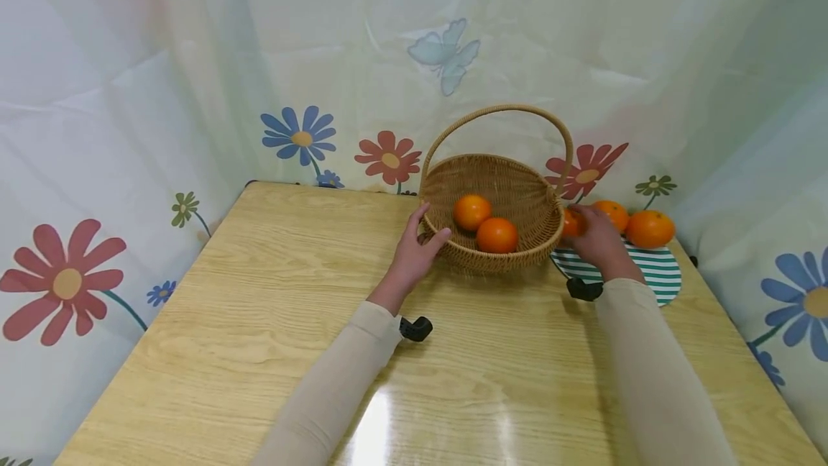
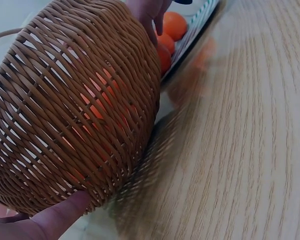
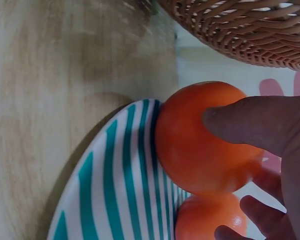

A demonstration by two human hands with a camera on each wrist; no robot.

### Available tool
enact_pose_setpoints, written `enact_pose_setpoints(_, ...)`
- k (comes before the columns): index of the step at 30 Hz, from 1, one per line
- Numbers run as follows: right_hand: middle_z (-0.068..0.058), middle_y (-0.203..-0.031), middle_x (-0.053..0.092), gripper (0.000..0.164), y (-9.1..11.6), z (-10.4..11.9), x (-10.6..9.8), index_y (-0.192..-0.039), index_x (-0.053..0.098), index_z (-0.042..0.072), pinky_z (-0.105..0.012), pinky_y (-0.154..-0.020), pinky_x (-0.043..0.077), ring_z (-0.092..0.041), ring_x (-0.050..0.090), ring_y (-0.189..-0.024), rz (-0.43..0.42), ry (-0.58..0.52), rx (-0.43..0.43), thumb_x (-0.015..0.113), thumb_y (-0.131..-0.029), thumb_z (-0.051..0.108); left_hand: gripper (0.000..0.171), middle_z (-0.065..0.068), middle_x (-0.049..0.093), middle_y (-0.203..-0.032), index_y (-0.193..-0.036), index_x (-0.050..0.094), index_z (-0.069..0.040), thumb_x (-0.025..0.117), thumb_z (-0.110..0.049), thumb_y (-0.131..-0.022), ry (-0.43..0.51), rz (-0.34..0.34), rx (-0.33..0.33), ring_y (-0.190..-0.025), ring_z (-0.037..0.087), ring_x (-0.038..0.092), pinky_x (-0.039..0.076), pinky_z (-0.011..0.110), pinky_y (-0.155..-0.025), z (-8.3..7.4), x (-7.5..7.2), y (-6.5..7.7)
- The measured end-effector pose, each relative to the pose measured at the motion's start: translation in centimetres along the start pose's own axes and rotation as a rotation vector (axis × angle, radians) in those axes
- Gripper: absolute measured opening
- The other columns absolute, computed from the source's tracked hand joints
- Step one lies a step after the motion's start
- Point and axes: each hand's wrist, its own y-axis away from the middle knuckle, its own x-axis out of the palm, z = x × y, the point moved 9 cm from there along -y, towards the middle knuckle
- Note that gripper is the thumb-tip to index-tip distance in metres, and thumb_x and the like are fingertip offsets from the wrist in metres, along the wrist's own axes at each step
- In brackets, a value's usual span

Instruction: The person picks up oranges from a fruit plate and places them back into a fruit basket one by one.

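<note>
A wicker basket (image 1: 491, 265) with a tall arched handle stands at the back of the table, two oranges (image 1: 497, 236) lying in it. My left hand (image 1: 414, 254) holds its left side near the rim; in the left wrist view a finger (image 2: 65, 212) presses the weave. Beside the basket's right side, my right hand (image 1: 598, 236) grips an orange (image 3: 200, 135) with the thumb on one side and fingers round the other. That orange is at the edge of a green-and-white striped plate (image 3: 115, 170). More oranges (image 1: 650, 229) lie on the plate, one (image 3: 210, 217) close under my fingers.
The wooden table (image 1: 259, 293) extends left and toward me. A flower-printed cloth (image 1: 310, 56) hangs behind the table and at both sides. Black wrist devices (image 1: 416, 329) sit at both cuffs.
</note>
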Motion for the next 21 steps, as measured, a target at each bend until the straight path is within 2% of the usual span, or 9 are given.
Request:
enact_pose_setpoints(6,-0.031,-0.152,0.021,0.082,-0.17,-0.52,1.02,-0.155,0.022,0.013,-0.074,-0.098,0.033,-0.054,0.029,-0.125,0.048,-0.010,0.027,0.069,-0.091,0.030,0.074,-0.006,0.012,-0.163,-0.152,0.026,-0.039,0.066,-0.048,-0.090,0.008,0.001,-0.006,-0.145,0.033,0.029,0.052,0.048,-0.096,0.22,0.02,0.02)
enact_pose_setpoints(14,-0.031,-0.145,0.033,0.077,-0.27,-0.04,0.86,-0.152,0.025,0.006,-0.071,-0.101,0.034,-0.050,0.034,-0.124,-0.014,-0.033,-0.018,0.069,-0.091,0.022,0.074,-0.006,0.012,-0.163,-0.152,0.026,-0.039,0.066,-0.047,-0.090,0.008,-0.001,-0.002,-0.145,0.033,0.030,0.052,0.047,-0.095,-0.04,0.03,-0.01)
enact_pose_setpoints(21,-0.029,-0.144,0.035,0.074,-0.29,0.00,0.91,-0.151,0.027,0.005,-0.070,-0.102,0.034,-0.049,0.035,-0.124,-0.031,-0.056,-0.004,0.068,-0.091,0.018,0.074,-0.008,0.009,-0.163,-0.153,0.024,-0.038,0.064,-0.044,-0.091,0.024,0.027,-0.019,-0.146,0.033,0.026,0.050,0.050,-0.098,-0.28,0.04,0.04)
